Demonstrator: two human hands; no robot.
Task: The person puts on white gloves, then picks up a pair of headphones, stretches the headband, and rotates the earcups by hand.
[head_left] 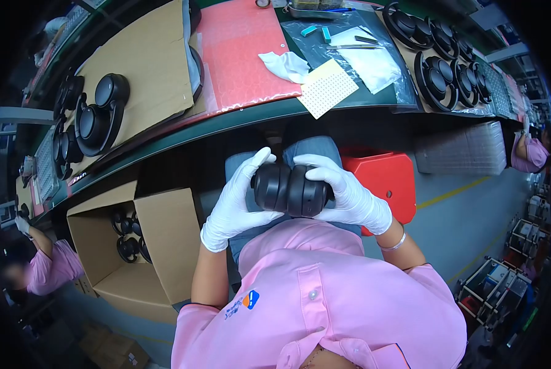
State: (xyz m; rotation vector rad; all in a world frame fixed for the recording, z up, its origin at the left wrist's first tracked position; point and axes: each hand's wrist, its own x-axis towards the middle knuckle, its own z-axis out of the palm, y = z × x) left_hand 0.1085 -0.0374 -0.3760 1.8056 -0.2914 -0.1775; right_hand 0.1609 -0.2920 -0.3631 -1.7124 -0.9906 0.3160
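A pair of black over-ear headphones (291, 189) is held over my lap, its two ear cups close side by side. My left hand (238, 200), in a white glove, wraps the left ear cup with thumb below and fingers above. On the other side my right hand (347, 192), gloved too, grips the right ear cup the same way. The headband is mostly hidden. Beyond my hands, a pink-red mat (244, 58) covers part of the bench, with a dotted sticker sheet (329, 88) and a crumpled white cloth (286, 66) at its edge.
Several headphones lie on cardboard (146, 58) at left and at the bench's right end (436, 80). An open carton (165, 240) with headphones inside stands at lower left. A red stool (386, 184) is right of my legs. Co-workers (54, 267) sit at both sides.
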